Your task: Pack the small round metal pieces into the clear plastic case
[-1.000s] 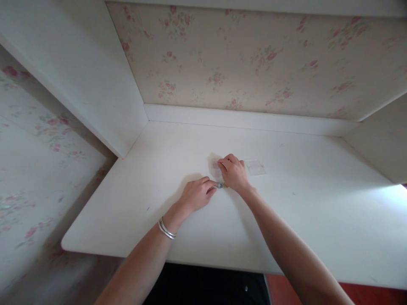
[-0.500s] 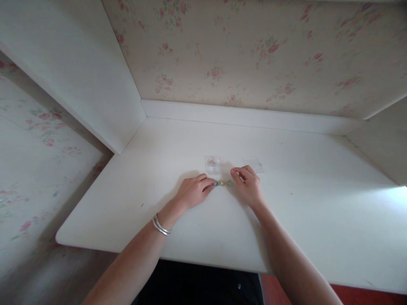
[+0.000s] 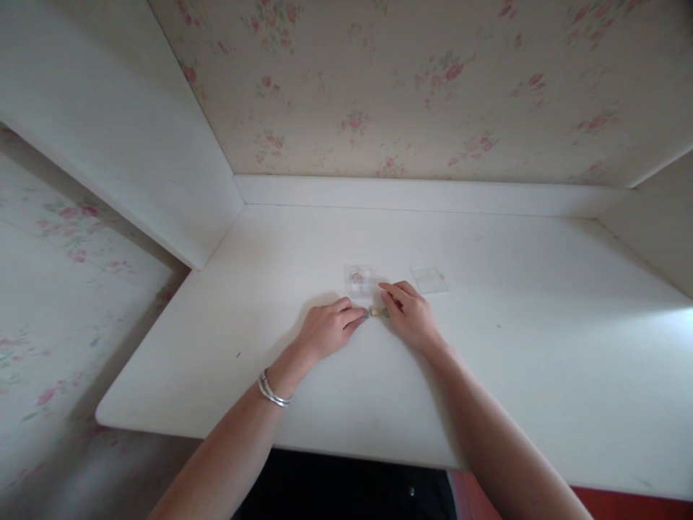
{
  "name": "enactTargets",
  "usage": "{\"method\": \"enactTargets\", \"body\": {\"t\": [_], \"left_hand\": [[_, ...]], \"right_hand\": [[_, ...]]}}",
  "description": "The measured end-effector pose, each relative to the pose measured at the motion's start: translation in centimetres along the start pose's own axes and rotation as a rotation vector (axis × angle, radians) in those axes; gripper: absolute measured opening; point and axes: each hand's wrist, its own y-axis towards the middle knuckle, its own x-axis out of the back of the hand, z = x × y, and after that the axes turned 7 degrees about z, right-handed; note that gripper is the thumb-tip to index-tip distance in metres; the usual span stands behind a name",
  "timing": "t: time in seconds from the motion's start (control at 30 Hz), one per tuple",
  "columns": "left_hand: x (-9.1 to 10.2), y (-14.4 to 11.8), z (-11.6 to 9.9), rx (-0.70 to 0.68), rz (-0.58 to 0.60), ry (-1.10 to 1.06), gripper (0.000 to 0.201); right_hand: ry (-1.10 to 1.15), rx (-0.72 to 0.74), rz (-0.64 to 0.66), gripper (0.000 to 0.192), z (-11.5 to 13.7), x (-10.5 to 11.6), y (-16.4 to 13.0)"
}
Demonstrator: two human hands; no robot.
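My left hand rests on the white tabletop with thumb and fingers pinched at a small bluish piece, largely covered by the fingertips. Beside it lies a small yellow ring-like piece, and a greenish piece sits right of that, partly under my right hand. My right hand hovers just over this row, thumb and forefinger drawn together near the clear box. Whatever is between them is too small to make out. The clear plastic box holds tiny brownish bits.
A flat clear plastic lid lies behind my right hand. The white tabletop meets a floral wall at the back and a white side panel at left. A small dark bit lies left of my left arm.
My right hand has moved left, toward the clear box and over the greenish piece. My left hand stays at the bluish piece. The view has shifted slightly.
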Motion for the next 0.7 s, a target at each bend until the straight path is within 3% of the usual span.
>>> {"method": "enactTargets", "body": {"t": [0.3,0.57,0.7], "left_hand": [[0.1,0.1,0.0,-0.022,-0.011,-0.035,0.029],[0.2,0.5,0.2,0.01,-0.209,-0.301,0.024],[1.1,1.9,-0.1,0.073,-0.295,-0.267,0.025]], "right_hand": [[-0.015,0.036,0.033,0.028,-0.1,0.0,0.1],[-0.027,0.09,0.061,0.024,0.0,0.3,0.1],[-0.039,0.102,0.073,0.023,0.0,0.3,0.0]]}}
